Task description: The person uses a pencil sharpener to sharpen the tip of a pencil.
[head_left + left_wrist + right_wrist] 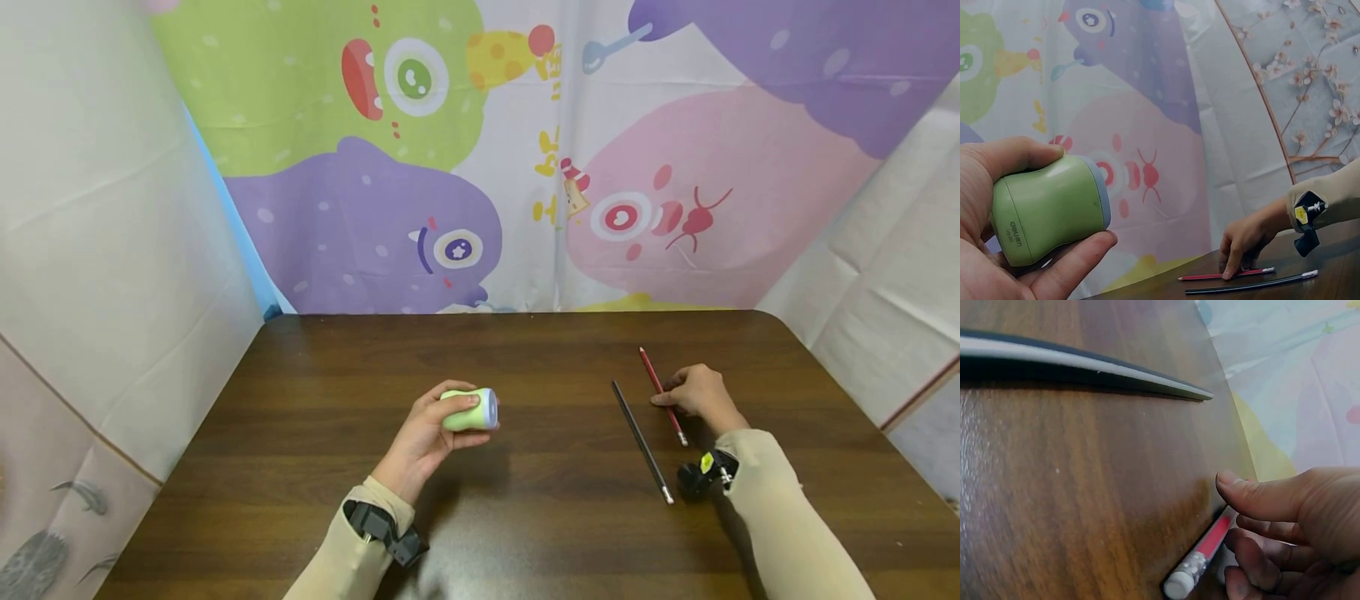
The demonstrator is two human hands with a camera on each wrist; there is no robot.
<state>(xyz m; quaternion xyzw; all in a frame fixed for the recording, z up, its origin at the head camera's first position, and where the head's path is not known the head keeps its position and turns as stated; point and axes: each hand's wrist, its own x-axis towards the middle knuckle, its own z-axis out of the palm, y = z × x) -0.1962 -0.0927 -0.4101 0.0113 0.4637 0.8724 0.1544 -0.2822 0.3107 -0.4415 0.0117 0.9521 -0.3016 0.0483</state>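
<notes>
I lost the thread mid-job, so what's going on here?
A person's left hand holds a green object, likely a sharpener, above the table. Their right hand pinches the red pencil, which appears to lie on the table. A black pencil lies untouched beside it.

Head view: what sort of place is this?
Probably an indoor, screened-off work corner: a brown wood-look table stands before a cartoon-print sheet, with a creased pale hanging closing off the left side.
</notes>
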